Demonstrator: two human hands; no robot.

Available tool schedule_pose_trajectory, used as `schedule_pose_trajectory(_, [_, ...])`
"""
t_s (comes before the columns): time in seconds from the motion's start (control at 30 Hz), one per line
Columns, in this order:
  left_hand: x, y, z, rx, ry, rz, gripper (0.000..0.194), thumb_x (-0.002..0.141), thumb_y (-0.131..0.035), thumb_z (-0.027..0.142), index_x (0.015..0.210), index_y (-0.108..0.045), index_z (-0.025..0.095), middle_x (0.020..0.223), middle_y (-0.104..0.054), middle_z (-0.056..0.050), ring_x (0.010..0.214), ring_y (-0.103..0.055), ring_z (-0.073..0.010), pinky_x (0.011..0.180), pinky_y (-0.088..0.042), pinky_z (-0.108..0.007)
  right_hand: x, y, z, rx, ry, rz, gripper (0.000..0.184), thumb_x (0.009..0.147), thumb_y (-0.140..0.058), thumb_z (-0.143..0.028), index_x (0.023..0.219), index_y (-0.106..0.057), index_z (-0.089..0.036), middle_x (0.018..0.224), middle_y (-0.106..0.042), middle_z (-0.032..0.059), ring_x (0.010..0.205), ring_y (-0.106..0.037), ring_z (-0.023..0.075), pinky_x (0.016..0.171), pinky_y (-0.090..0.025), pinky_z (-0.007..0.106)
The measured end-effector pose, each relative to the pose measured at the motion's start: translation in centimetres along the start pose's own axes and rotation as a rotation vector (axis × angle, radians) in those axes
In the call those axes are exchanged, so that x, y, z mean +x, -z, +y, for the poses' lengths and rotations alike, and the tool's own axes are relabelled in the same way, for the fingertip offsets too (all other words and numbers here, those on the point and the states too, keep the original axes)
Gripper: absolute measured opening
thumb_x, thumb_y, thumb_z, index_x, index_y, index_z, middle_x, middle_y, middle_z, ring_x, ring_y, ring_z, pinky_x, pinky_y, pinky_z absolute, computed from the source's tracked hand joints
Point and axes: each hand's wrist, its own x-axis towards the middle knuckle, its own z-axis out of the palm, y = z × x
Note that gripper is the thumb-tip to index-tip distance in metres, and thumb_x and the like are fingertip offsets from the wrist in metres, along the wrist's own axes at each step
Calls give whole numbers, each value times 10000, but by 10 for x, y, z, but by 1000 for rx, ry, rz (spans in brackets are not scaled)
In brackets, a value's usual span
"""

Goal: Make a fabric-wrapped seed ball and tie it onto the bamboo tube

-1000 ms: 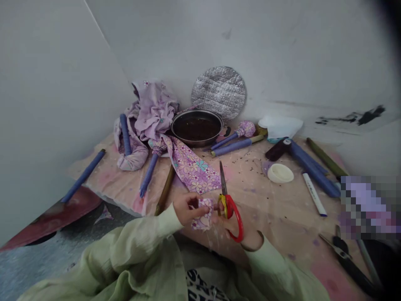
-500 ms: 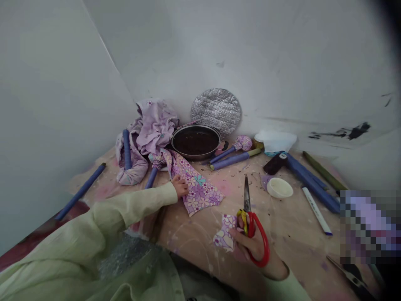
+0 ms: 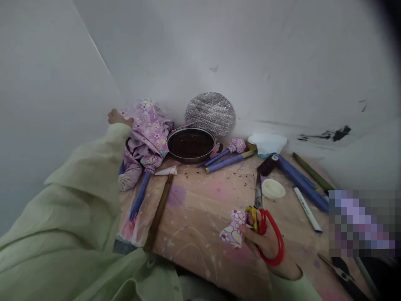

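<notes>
My right hand is closed round red-and-yellow scissors, blades pointing away from me, and it also pinches a small scrap of purple flowered cloth at the table's near edge. My left hand is stretched far out to the back left corner; it is closed on the flowered purple cloth and holds that cloth up against the heap by the wall. My pale green sleeve covers the table's left side.
A dark round pan stands at the back before a silver foil disc. Blue and green sticks, a brown stick, a white cap, a white marker and black pliers lie on the pink-stained table.
My left hand went from the flowered cloth lying mid-table to the back left corner, carrying that cloth off the table. My right hand stayed near the front edge with scissors and scrap.
</notes>
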Motion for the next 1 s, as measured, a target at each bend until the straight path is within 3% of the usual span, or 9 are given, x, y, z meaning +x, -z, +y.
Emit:
schedule_pose_trajectory(0.07, [-28,-23,8,114,141,84,283,882,-338,212,1070,-510,88,974,-615,-88,1140,-448,-235,974,-321,-384,4,1,-5,-12,31,13,447,724,-692,-434,732,-290,-238,338,-362,-145,204,-309,41,286,-167,134])
schedule_pose_trajectory(0.23, [-127,-109,36,119,96,-312,360,743,-564,495,762,-599,138,629,-603,-36,652,-583,-187,633,-419,-284,12,6,-9,-41,67,2,433,699,-717,-407,727,-322,-231,357,-394,-135,206,-334,47,269,-204,141])
schedule_pose_trajectory(0.37, [-177,-148,38,127,116,-441,429,622,-652,501,804,-604,115,668,-629,-85,681,-624,-264,615,-439,-317,10,3,-10,-9,86,29,440,672,-731,-419,719,-337,-228,368,-389,-139,200,-328,43,256,-208,141])
schedule_pose_trajectory(0.47, [-185,-149,35,93,108,-469,380,680,-583,437,886,-605,118,720,-653,-92,712,-636,-267,654,-464,-331,4,4,-9,1,95,62,438,660,-742,-400,716,-344,-226,388,-394,-138,203,-330,38,256,-198,138])
schedule_pose_trajectory(0.57, [-182,-131,40,4,39,-453,412,767,-465,392,1058,-573,120,853,-667,-89,787,-633,-230,727,-473,-311,-1,10,-11,-9,84,66,408,690,-721,-389,718,-348,-225,400,-403,-133,211,-339,35,260,-195,136])
schedule_pose_trajectory(0.67, [-177,-108,57,-306,-249,-349,490,810,-408,390,1213,-478,120,1043,-627,-102,912,-593,-211,799,-457,-298,-3,17,-17,7,101,59,434,679,-723,-405,702,-328,-227,387,-388,-138,199,-323,32,253,-180,134])
schedule_pose_trajectory(0.8, [-169,-92,97,-592,-547,-251,391,803,-446,343,1119,-497,118,988,-604,-114,897,-549,-204,801,-438,-322,-7,19,-35,0,162,81,445,663,-736,-391,702,-323,-229,400,-386,-142,195,-321,29,245,-188,134])
schedule_pose_trajectory(0.9, [-164,-97,138,-763,-456,-298,288,764,-488,297,996,-513,129,823,-599,-54,735,-537,-149,697,-440,-285,-14,16,-49,-2,225,110,434,662,-737,-374,711,-331,-227,422,-399,-141,200,-333,28,244,-204,136])
schedule_pose_trajectory(1.0, [-161,-106,181,-991,-244,-549,295,696,-578,346,877,-539,117,673,-556,-1,477,-431,-67,462,-360,-211,-18,12,-57,7,264,101,395,693,-713,-354,736,-343,-225,429,-418,-141,205,-331,20,251,-198,128])
